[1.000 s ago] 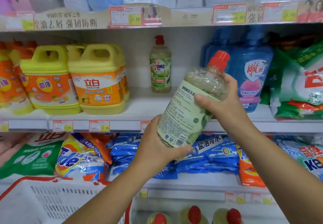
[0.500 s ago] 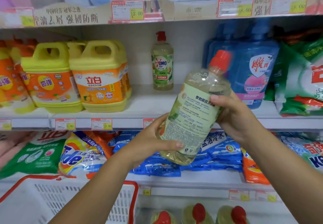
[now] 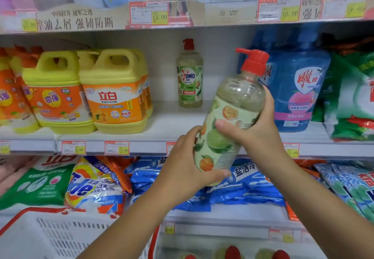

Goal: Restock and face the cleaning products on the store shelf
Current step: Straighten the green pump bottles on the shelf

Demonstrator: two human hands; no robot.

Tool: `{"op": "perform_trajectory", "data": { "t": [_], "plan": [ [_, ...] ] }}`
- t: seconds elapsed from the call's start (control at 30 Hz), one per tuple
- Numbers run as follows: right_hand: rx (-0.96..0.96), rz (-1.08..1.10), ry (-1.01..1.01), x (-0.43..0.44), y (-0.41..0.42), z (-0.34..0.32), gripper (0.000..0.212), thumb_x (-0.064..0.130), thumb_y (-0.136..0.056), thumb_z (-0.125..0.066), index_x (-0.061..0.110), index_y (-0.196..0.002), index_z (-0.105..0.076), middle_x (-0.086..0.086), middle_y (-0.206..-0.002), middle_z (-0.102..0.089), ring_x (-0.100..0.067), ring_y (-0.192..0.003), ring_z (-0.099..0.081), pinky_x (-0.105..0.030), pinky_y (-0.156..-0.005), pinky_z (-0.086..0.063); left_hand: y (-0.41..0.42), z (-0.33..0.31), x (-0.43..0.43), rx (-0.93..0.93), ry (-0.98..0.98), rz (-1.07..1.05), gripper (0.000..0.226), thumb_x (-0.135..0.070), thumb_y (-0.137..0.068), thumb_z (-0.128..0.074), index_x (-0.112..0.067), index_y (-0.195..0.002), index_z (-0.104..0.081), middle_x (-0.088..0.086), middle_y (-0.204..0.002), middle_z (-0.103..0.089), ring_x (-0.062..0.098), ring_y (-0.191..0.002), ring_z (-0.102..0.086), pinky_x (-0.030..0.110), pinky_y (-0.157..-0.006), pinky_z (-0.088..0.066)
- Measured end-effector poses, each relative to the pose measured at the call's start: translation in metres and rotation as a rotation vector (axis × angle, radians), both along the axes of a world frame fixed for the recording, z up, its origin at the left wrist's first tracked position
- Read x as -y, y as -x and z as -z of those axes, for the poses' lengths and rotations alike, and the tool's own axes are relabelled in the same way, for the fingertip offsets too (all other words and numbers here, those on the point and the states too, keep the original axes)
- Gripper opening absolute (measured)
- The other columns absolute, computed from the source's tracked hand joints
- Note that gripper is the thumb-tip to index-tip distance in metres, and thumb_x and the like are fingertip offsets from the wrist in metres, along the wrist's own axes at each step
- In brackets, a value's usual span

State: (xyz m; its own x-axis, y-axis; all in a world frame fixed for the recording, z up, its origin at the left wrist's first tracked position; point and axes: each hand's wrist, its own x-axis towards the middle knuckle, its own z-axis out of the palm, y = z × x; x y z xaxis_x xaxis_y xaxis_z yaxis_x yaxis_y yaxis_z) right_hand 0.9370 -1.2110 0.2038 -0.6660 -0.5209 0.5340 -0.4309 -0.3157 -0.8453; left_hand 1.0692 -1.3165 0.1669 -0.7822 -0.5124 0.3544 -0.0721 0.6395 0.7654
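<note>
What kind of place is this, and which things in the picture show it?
Most likely a shop aisle for cleaning goods: price tags line the shelf edges, yellow detergent jugs stand side by side, and a shopping basket sits below.

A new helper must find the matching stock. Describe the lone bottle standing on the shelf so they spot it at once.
Look at the middle shelf, in the gap between the yellow jugs and the blue pouches. One slim bottle stands upright there, near the back wall. Unlike its neighbours it is clear, with a red pump top and a green OMO label.
</note>
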Motion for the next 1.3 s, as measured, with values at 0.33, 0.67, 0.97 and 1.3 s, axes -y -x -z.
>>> {"op": "perform_trajectory", "data": {
  "t": [0.33,0.67,0.97,1.3],
  "plan": [
    [0.257,-0.399,-0.138,-0.012,0.022,-0.006,0.123,0.054,-0.042,-0.093,0.024,-0.147,-0.037,-0.006,-0.127,-0.066,-0.023,-0.11,-0.067,-0.044,-0.087,-0.057,0.001,0.012,0.016,-0.081,-0.62,0.407,0.075,-0.029,-0.055,-0.087,-0.023,-0.125,-0.059,0.004,-0.119,-0.071,0.025,-0.112,-0.066,0.039,-0.093,-0.053],
    [0.03,-0.09,-0.207,0.019,-0.027,0.018,0.093,0.014,-0.06,-0.093,0.036,-0.128,-0.034,0.02,-0.106,-0.066,0.01,-0.094,-0.065,-0.01,-0.074,-0.053,0.011,0.017,0.009,-0.309,-0.108,-0.094,0.093,-0.036,-0.047,-0.093,-0.068,-0.11,-0.032,-0.027,-0.114,-0.06,-0.004,-0.103,-0.061,0.022,-0.078,-0.056],
    [-0.173,0.102,-0.15,0.025,0.012,-0.01,0.085,0.012,-0.053,-0.095,0.046,-0.107,-0.04,0.024,-0.108,-0.061,0.017,-0.094,-0.06,-0.003,-0.073,-0.047,0.028,0.001,0.055,-0.081,0.313,-0.167,0.101,-0.058,-0.07,-0.079,-0.041,-0.15,-0.021,-0.017,-0.152,-0.035,0.002,-0.139,-0.028,0.026,-0.114,-0.027],
    [-0.182,0.096,-0.328,0.06,0.077,-0.017,0.089,0.019,-0.056,-0.094,0.036,-0.126,-0.043,0.018,-0.113,-0.066,0.009,-0.097,-0.063,-0.015,-0.077,-0.051,0.038,0.044,0.124,0.088,0.66,-0.436,0.055,-0.07,-0.093,-0.031,-0.036,-0.126,-0.058,-0.016,-0.132,-0.058,0.007,-0.128,-0.046,0.03,-0.102,-0.021]
  ]
}}
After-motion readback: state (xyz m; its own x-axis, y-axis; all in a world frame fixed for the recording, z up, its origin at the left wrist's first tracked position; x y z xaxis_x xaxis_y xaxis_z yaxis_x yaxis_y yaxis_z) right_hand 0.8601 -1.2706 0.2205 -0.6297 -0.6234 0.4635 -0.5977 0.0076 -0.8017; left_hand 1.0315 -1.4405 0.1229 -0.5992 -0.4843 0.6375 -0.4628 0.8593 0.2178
